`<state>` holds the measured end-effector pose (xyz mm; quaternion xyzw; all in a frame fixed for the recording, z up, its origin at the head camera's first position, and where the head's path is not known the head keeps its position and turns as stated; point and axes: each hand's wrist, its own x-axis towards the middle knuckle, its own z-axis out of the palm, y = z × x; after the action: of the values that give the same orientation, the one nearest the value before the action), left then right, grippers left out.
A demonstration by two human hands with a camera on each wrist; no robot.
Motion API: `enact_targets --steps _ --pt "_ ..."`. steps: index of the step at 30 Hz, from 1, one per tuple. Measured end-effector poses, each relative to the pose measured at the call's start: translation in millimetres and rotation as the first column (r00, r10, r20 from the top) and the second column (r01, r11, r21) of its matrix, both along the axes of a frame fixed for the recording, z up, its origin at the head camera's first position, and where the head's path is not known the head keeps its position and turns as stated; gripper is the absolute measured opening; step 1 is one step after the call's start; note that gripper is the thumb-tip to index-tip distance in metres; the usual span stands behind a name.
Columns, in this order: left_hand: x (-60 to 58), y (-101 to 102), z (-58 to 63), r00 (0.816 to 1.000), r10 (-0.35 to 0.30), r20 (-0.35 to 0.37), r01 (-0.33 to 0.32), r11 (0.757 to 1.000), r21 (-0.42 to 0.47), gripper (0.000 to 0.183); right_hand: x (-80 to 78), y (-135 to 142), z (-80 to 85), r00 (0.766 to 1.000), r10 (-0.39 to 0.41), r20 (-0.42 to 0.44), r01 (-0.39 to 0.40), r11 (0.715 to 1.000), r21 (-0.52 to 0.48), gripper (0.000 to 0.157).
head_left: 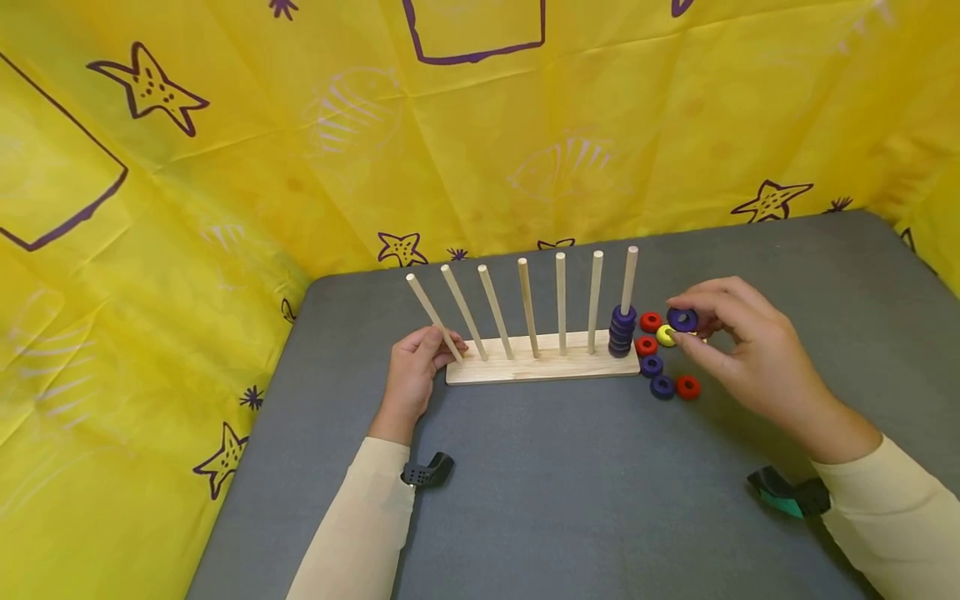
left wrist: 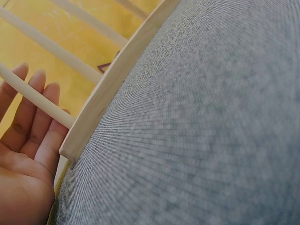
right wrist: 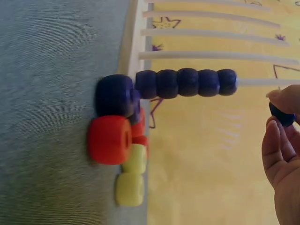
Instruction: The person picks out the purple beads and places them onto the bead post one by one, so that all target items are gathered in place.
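A wooden peg stand has a row of upright pegs. My left hand is at its left end, thumb and fingers about the leftmost peg; in the left wrist view the fingers extend behind that peg, the thumb out of sight. On the rightmost peg several purple rings are stacked. Right of the stand, my right hand pinches another purple ring between thumb and fingers, above the table. In the right wrist view this ring is beside the peg, apart from it.
Loose rings lie on the grey table by the stand's right end: red, purple and yellow. A yellow patterned cloth hangs behind and to the left. Dark devices are worn at both wrists.
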<state>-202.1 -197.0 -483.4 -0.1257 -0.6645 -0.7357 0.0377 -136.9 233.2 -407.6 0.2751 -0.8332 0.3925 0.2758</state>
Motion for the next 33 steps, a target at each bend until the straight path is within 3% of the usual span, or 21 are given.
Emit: enact_targets --steps 6,9,10,13,14,33 --pt "-0.1 0 -1.3 1.0 0.005 0.008 -0.005 1.0 -0.002 0.056 -3.5 -5 12.1 0.999 -0.002 -0.032 0.001 1.0 -0.021 0.055" --pt "0.1 0 -1.1 1.0 0.007 0.01 -0.007 1.0 0.0 0.056 -5.4 -6 19.9 0.999 -0.001 -0.043 0.0 1.0 -0.013 0.027" --pt "0.2 0 -1.0 1.0 0.007 0.009 -0.007 1.0 0.0 0.055 -6.0 -6 22.3 0.999 0.001 -0.048 -0.002 1.0 -0.011 0.032" --pt "0.6 0 -0.2 1.0 0.008 0.008 -0.008 1.0 0.001 0.054 -7.9 -6 28.7 0.998 0.011 -0.067 -0.012 1.0 -0.006 0.066" --pt "0.7 0 0.0 1.0 0.008 0.008 -0.008 1.0 0.003 0.053 -8.3 -7 30.6 0.997 0.016 -0.074 -0.016 1.0 -0.009 0.068" --pt "1.1 0 1.8 1.0 0.011 0.013 -0.011 1.0 -0.008 0.047 -19.0 -23 61.5 0.984 0.059 -0.171 -0.057 0.998 0.011 0.062"
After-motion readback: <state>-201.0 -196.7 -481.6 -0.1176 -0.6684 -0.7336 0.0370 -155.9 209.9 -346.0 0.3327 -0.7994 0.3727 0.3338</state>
